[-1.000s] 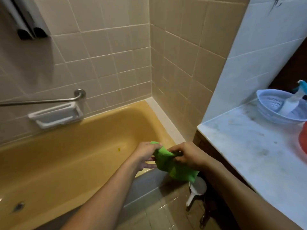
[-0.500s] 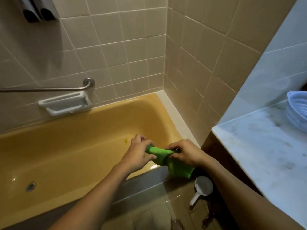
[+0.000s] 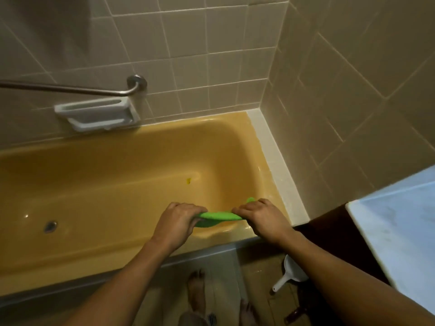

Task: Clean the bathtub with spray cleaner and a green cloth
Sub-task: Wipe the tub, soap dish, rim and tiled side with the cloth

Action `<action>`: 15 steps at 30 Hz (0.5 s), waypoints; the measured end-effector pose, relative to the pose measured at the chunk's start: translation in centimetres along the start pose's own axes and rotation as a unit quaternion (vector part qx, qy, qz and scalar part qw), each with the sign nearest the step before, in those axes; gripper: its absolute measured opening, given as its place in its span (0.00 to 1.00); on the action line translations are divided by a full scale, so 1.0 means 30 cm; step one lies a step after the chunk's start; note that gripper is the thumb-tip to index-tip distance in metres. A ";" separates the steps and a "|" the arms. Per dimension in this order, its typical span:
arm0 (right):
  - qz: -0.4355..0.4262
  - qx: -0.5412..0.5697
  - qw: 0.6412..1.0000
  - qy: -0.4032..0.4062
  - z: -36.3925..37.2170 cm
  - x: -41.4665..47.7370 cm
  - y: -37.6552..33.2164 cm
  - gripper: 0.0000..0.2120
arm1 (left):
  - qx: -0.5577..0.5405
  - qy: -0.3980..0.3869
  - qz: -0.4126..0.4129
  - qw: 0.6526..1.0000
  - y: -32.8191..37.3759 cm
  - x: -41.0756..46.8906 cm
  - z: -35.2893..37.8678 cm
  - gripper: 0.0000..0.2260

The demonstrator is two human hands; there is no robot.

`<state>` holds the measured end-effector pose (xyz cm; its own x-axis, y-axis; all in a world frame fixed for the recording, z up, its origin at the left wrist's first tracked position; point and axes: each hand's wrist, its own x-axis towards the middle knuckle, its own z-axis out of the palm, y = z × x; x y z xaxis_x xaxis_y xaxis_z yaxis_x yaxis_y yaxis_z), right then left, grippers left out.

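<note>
Head view looks down into the yellow bathtub (image 3: 117,184), which runs from the left edge to the right corner of the room; my left hand (image 3: 176,222) and right hand (image 3: 261,217) are both out over its near rim, close to the right end; each hand has its fingers curled tight round one end of the green cloth (image 3: 217,215), which is bunched into a short roll between them and held just above the rim; a small tip of the cloth pokes out past my right knuckles. The tub's surface is glossy, with a small yellow speck (image 3: 188,180) on the floor of it beyond my hands and the round metal drain (image 3: 50,226) far to the left; a white ledge (image 3: 275,165) seals the tub's right end against the beige tiled wall (image 3: 211,43); on the far wall a metal grab bar (image 3: 70,88) runs in from the left, with a white soap dish (image 3: 97,116) fixed just beneath it. To the right stands a pale marble counter (image 3: 400,220) over a dark cabinet (image 3: 329,222); on the wet tiled floor (image 3: 254,267) near the cabinet lies a white plastic scoop (image 3: 290,271); my bare feet (image 3: 196,285) show below, near the tub's side.
</note>
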<state>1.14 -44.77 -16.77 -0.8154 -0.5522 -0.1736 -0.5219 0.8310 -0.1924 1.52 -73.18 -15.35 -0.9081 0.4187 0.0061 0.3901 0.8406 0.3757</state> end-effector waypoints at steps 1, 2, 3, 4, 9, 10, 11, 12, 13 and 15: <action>-0.005 -0.008 1.000 -0.006 0.027 0.038 0.013 0.26 | 0.007 -0.015 0.000 1.000 -0.043 0.021 0.027 0.14; -0.008 -0.016 1.000 -0.015 0.055 0.075 0.024 0.26 | 0.009 -0.025 -0.001 1.000 -0.085 0.044 0.057 0.14; -0.012 -0.024 0.999 -0.018 0.089 0.113 0.037 0.25 | 0.007 -0.032 0.000 0.999 -0.125 0.067 0.088 0.14; -0.013 -0.030 0.999 -0.021 0.123 0.147 0.048 0.24 | 0.001 -0.038 0.002 0.999 -0.163 0.090 0.123 0.15; -0.022 -0.028 0.999 -0.026 0.322 0.302 0.138 0.23 | -0.045 -0.063 0.008 0.997 -0.355 0.207 0.350 0.16; -0.028 -0.029 0.999 -0.029 0.360 0.326 0.159 0.23 | -0.059 -0.070 0.006 0.996 -0.383 0.222 0.401 0.16; -0.035 -0.035 0.998 -0.036 0.402 0.347 0.182 0.23 | -0.073 -0.078 0.004 0.994 -0.404 0.232 0.454 0.16; -0.043 -0.041 0.997 -0.049 0.440 0.365 0.205 0.22 | -0.084 -0.086 -0.002 0.993 -0.420 0.238 0.507 0.16; -0.051 -0.048 0.995 -0.071 0.474 0.380 0.227 0.22 | -0.093 -0.097 -0.011 0.991 -0.432 0.241 0.558 0.16; -0.074 -0.061 0.988 -0.121 0.535 0.400 0.269 0.24 | -0.117 -0.127 -0.032 0.984 -0.449 0.238 0.658 0.15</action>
<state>-8.84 -45.74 -35.91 -0.6522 -0.6552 -0.3811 -0.6688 0.7341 -0.1175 -7.21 -74.75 -38.66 -0.8503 0.4655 -0.2455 0.2615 0.7786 0.5705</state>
